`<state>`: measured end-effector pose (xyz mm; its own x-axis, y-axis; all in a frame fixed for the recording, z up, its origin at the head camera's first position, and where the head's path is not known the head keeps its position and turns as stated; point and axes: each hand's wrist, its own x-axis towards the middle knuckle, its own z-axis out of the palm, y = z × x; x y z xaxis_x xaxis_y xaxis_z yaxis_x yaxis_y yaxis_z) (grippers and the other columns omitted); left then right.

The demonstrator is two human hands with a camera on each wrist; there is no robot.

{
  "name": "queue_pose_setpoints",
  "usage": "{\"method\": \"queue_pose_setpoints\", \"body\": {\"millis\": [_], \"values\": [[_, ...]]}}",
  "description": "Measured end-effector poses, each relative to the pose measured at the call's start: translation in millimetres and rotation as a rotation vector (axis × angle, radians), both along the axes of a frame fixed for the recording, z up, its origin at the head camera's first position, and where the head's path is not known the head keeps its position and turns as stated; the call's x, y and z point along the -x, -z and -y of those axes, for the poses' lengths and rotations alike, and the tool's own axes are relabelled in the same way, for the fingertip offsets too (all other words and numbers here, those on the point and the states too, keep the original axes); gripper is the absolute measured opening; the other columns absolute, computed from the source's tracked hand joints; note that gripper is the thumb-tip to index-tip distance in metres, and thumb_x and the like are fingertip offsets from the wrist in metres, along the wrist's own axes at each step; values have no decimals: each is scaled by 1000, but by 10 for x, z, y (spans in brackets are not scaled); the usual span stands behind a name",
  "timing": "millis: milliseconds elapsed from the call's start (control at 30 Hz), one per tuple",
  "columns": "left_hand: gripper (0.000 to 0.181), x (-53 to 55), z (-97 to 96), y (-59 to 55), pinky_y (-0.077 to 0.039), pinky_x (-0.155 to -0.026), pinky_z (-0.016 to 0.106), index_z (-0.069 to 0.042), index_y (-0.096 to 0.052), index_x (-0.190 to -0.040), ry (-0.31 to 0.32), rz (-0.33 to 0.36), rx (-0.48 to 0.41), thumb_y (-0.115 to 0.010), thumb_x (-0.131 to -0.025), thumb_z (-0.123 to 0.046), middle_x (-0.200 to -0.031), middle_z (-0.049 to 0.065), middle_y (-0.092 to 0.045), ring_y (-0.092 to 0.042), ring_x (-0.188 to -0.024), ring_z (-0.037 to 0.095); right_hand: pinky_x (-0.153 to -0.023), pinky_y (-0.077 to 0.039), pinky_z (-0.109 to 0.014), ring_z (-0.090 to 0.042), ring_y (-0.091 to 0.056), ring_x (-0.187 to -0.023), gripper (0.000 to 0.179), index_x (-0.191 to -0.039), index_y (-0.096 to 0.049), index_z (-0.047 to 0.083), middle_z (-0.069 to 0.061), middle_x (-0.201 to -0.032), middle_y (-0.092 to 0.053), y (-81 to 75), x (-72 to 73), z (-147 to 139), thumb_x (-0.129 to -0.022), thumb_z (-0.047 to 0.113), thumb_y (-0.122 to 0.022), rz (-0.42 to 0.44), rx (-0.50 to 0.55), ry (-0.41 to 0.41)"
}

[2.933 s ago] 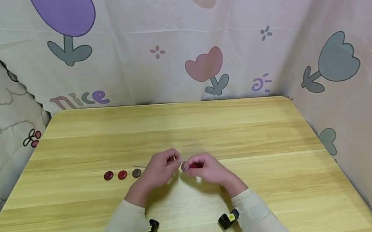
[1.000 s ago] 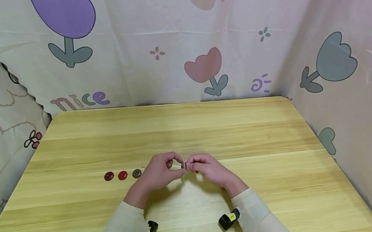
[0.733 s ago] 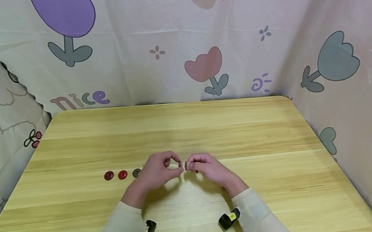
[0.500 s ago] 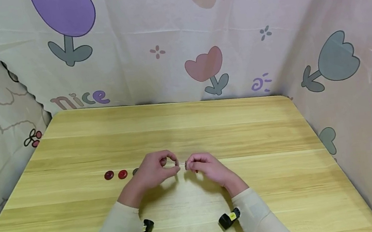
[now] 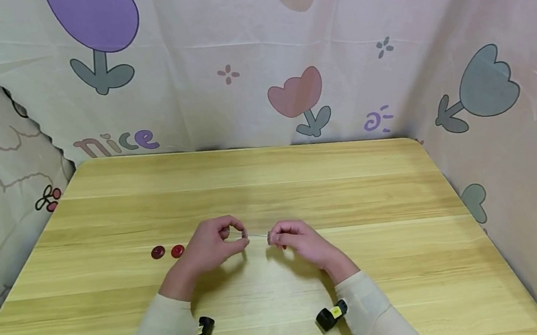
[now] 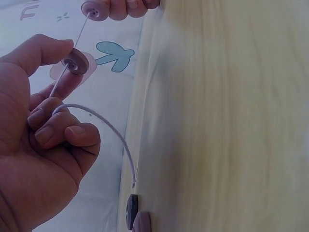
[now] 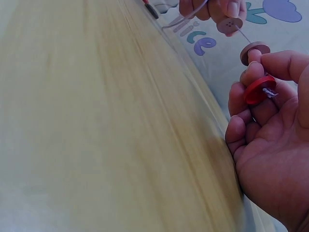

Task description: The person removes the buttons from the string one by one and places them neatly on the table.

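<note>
Currently, I read both hands near the centre of the head view, above a light yellow wood-grain worktop (image 5: 401, 217). The left hand (image 5: 205, 246) holds a brownish-pink round button (image 5: 244, 233) on edge, pinched between thumb and index finger. A thin white cord (image 5: 258, 235) passes through this button; in the left wrist view, the remaining fingers are curled in towards the palm, and the cord emerges from them and arcs towards the lower centre of the frame.

The right hand (image 5: 302, 239), just right of the frame centre, pinches a second brownish-pink round button (image 7: 255, 52) between thumb and fingers. The cord runs straight between the two pinched buttons, which are apart. At the right of the right wrist view, I locate a bright red round button (image 7: 260, 91) against the right fingers, with a knotted cord end at its face.

Left of the left hand in the head view, a dark red round button (image 5: 158, 252) and a loose red round button (image 5: 177, 251) lie side by side on the worktop, apart. A dark grey round button (image 6: 131, 211) shows at the bottom of the left wrist view.

Off-white sleeves (image 5: 380, 307) cover both forearms; a black wrist camera (image 5: 331, 316) is fitted at each. Pale printed cloth (image 5: 189, 23) fills the upper frame.
</note>
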<state>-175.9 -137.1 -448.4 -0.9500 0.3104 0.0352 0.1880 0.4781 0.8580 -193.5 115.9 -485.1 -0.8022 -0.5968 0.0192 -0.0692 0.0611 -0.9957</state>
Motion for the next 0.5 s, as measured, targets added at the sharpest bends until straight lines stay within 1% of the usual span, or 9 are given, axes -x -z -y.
{"method": "queue_pose_setpoints", "body": {"millis": [233, 500], "values": [[14, -14, 65, -8, -34, -57, 33, -17, -71, -95, -20, 6, -13, -81, -85, -19, -63, -1, -31, -31, -56, 14, -86, -44, -38, -32, -54, -90, 18, -96, -63, -8, -30, -96, -56, 6, -2, -3, -101, 6, -51, -2, 1, -2], [15, -22, 140, -24, -29, -52, 30, -18, -71, -96, -52, 23, 9, -80, -85, -21, -63, 0, -29, -26, -53, 13, -85, -44, -37, -33, -53, -89, 18, -96, -63, -7, -30, -94, -56, 7, 2, -2, -101, 5, -51, -5, -1, -3]]}}
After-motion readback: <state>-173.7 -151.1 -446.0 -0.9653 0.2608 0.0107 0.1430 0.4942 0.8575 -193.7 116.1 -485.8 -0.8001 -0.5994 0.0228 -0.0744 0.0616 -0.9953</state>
